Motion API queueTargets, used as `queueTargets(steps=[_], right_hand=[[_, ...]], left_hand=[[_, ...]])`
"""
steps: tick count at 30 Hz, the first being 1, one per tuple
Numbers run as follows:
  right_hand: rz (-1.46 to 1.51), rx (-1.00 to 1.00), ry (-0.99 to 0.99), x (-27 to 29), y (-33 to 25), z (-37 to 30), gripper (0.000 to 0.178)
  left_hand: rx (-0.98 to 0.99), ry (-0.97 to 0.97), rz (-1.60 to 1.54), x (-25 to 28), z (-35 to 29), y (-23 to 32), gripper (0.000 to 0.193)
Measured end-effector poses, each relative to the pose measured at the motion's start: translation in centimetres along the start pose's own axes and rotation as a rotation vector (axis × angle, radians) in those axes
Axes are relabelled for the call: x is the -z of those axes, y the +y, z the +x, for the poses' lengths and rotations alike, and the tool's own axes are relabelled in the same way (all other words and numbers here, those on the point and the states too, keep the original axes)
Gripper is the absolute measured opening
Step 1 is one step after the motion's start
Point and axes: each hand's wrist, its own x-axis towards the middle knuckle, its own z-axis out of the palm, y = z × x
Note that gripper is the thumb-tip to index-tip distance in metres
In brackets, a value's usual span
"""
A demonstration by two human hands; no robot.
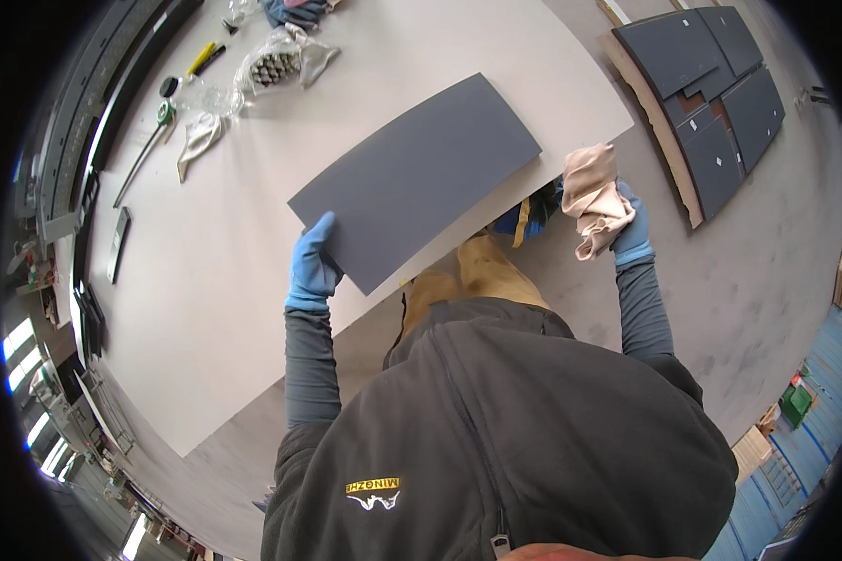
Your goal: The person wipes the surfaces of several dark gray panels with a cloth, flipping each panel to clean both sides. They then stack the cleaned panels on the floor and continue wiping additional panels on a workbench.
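Observation:
A dark grey rectangular panel [421, 178] lies slanted on the white worktable [196, 355], close to its near edge. My left hand [314, 265], in a blue glove, grips the panel's lower left corner, thumb over the top face and the other fingers partly hidden. Off the table's edge to the right, my right hand [634, 224], also gloved in blue, is closed around a crumpled pale pink cloth [593, 198]. The cloth hangs in front of the fingers and is apart from the panel.
Stacked dark panels [688, 70] stand at the upper right. Toward the far left of the table lie a tape measure [165, 114], a yellow-handled tool [202, 58], a clear plastic bottle [201, 96], a bag of small metal pieces [273, 67] and a whitish rag [199, 140].

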Motion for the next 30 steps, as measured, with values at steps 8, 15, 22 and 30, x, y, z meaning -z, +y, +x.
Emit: queueTargets(steps=[8,15,22,30], right_hand=[[-0.129,0.189,-0.056,2.6,-4.8,3.8,0.035],[0.017,0.159,0.003,7.9,-7.3,6.4,0.04],[0.103,0.138,0.137,9.8,-8.2,8.4,0.037],[0.052,0.114,0.124,6.7,-7.8,11.4,0.039]], left_hand=[[-0.45,0.071,0.69,-19.3,-2.6,7.1,0.028],[-1.171,-0.338,1.63,-30.8,-2.9,6.8,0.034],[-1.318,-0.7,2.163,-32.6,-0.8,4.1,0.052],[-1.613,-0.363,2.527,-24.4,-2.9,2.9,0.044]])
